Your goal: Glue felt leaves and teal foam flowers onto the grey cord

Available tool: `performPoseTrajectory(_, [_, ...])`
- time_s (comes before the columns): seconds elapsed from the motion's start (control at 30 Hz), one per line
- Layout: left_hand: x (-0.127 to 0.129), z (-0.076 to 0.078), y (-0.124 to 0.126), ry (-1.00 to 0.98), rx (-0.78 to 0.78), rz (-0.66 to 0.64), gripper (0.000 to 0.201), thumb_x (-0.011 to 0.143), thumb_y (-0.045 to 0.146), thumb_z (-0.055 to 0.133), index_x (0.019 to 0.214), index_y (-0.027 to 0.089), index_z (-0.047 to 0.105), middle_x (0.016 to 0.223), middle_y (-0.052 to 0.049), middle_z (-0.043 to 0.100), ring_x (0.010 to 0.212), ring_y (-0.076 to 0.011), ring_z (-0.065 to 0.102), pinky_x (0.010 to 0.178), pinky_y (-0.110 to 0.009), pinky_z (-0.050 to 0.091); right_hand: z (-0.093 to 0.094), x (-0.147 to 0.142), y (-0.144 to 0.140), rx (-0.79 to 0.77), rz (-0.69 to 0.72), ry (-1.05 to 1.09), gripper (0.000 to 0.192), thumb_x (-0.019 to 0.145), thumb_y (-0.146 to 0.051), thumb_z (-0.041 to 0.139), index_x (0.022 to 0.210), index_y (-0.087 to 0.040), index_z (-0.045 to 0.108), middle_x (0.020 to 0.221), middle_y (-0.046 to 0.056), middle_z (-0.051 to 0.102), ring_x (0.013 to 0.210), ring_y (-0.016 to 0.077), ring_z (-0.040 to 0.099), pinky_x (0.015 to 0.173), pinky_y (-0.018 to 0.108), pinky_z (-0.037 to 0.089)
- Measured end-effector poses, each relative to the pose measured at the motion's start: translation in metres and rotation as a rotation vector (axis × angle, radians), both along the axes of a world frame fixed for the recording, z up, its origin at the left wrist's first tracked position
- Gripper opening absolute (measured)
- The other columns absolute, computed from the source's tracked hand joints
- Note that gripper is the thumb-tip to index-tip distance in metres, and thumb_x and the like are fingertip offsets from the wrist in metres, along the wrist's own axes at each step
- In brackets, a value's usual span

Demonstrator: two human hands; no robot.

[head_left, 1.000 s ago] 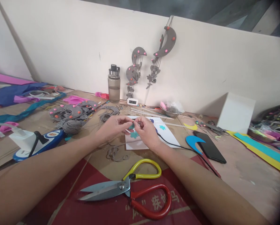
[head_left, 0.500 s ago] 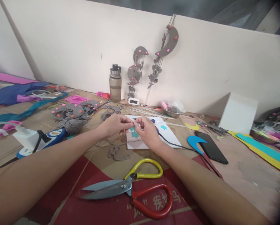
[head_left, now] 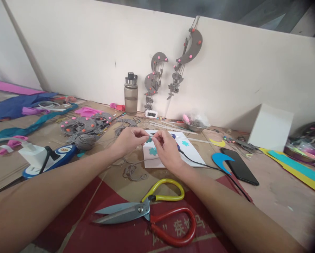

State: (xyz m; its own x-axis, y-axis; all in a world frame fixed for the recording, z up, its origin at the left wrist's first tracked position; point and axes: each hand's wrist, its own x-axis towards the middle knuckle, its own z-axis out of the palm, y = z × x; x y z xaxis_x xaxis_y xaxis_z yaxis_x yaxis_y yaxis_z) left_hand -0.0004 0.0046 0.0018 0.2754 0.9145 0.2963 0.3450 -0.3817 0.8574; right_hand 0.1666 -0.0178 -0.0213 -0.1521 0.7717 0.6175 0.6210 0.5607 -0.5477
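Observation:
My left hand (head_left: 130, 141) and my right hand (head_left: 166, 147) are both closed in a pinch over a white sheet (head_left: 193, 158). A short piece of grey yarn seems to stretch between their fingertips. More grey yarn (head_left: 133, 173) lies in loops on the board and runs under my right hand. Teal felt flowers (head_left: 153, 151) rest on the sheet, one of them close beneath my fingertips. A blue-handled tool (head_left: 173, 136) with a black cable is partly hidden behind my right hand.
Large scissors (head_left: 140, 209) lie half-open in front, with yellow and red handles. A blue crescent (head_left: 222, 162) overlaps a black phone (head_left: 240, 167) at the right. Further left are a power strip (head_left: 65, 154) and grey crescents (head_left: 81, 125). A water bottle (head_left: 131, 96) stands behind.
My fingertips have drawn slightly apart, and a thin strand shows between them. The whole view has shifted a little to one side; the things on the table keep their places.

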Motion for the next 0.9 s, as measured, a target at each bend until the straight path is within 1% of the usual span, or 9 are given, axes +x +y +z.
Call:
performPoseTrajectory(0.13, [0.001,-0.001,-0.002,-0.006,0.071,0.028,0.016,0.069,0.029,0.06,0.071,0.016,0.069,0.06,0.001,0.063,0.055,-0.0105,0.053,0.053,-0.02,0.04,0.003,-0.002,-0.004,-0.003,-0.039,-0.041,0.012,0.088,-0.028,0.046,0.083,-0.02,0.052,0.082,0.002,0.057,0.075,0.0152,0.05,0.069,0.027,0.037])
performPoseTrajectory(0.27, [0.003,0.0,-0.004,-0.057,0.085,0.043,0.015,0.07,0.028,0.06,0.071,0.015,0.068,0.062,0.0,0.064,0.059,-0.0116,0.054,0.057,-0.022,0.042,0.006,-0.003,-0.006,-0.01,-0.082,-0.07,0.016,0.089,-0.032,0.046,0.083,-0.02,0.054,0.08,0.002,0.059,0.074,0.0158,0.051,0.068,0.028,0.037])
performPoseTrajectory(0.37, [0.002,0.002,-0.005,-0.096,0.09,0.059,0.016,0.07,0.029,0.061,0.072,0.015,0.067,0.064,0.0,0.064,0.06,-0.0117,0.055,0.058,-0.022,0.042,0.008,-0.005,-0.007,-0.019,-0.06,-0.055,0.015,0.09,-0.031,0.045,0.084,-0.02,0.054,0.08,0.002,0.06,0.073,0.0156,0.052,0.068,0.028,0.037])
performPoseTrajectory(0.47, [0.001,0.003,-0.004,-0.139,0.097,0.107,0.016,0.071,0.03,0.061,0.074,0.015,0.067,0.066,0.0,0.065,0.06,-0.0112,0.055,0.057,-0.021,0.041,0.011,-0.007,-0.008,-0.02,-0.032,-0.028,0.013,0.089,-0.029,0.045,0.085,-0.021,0.054,0.081,0.002,0.06,0.074,0.0156,0.052,0.069,0.028,0.038])
performPoseTrajectory(0.57, [-0.002,0.005,-0.001,-0.222,0.085,0.142,0.016,0.071,0.031,0.061,0.076,0.016,0.065,0.062,0.001,0.064,0.056,-0.0107,0.055,0.052,-0.021,0.041,0.014,-0.01,-0.011,-0.024,-0.005,0.015,0.011,0.088,-0.027,0.045,0.087,-0.021,0.054,0.083,0.002,0.061,0.075,0.0157,0.053,0.07,0.028,0.039])
performPoseTrajectory(0.63, [-0.004,0.006,0.001,-0.294,0.055,0.14,0.017,0.073,0.032,0.061,0.079,0.016,0.063,0.059,0.001,0.063,0.053,-0.0113,0.057,0.047,-0.02,0.04,0.017,-0.013,-0.013,-0.051,0.014,0.05,0.011,0.088,-0.027,0.045,0.088,-0.02,0.054,0.082,0.002,0.061,0.074,0.0151,0.053,0.07,0.028,0.04])
performPoseTrajectory(0.73, [-0.009,0.007,0.006,-0.403,0.022,0.142,0.022,0.073,0.035,0.061,0.083,0.016,0.06,0.06,-0.001,0.063,0.056,-0.0153,0.063,0.041,-0.019,0.038,0.02,-0.017,-0.016,-0.115,0.028,0.085,0.011,0.087,-0.027,0.045,0.089,-0.02,0.054,0.08,0.001,0.06,0.071,0.0142,0.053,0.068,0.027,0.041])
performPoseTrajectory(0.83, [-0.016,0.008,0.016,-0.507,0.015,0.167,0.024,0.072,0.037,0.063,0.082,0.015,0.059,0.067,-0.003,0.064,0.066,-0.0194,0.068,0.043,-0.021,0.045,0.025,-0.023,-0.02,-0.178,0.055,0.084,0.011,0.086,-0.027,0.046,0.09,-0.02,0.054,0.079,0.001,0.06,0.07,0.0135,0.052,0.065,0.026,0.04])
performPoseTrajectory(0.9, [-0.021,0.01,0.022,-0.594,0.002,0.181,0.025,0.071,0.037,0.065,0.081,0.015,0.058,0.07,-0.003,0.066,0.068,-0.0197,0.068,0.047,-0.023,0.049,0.029,-0.028,-0.025,-0.199,0.097,0.058,0.011,0.087,-0.025,0.045,0.09,-0.02,0.054,0.077,0.0,0.059,0.069,0.0131,0.052,0.064,0.025,0.04])
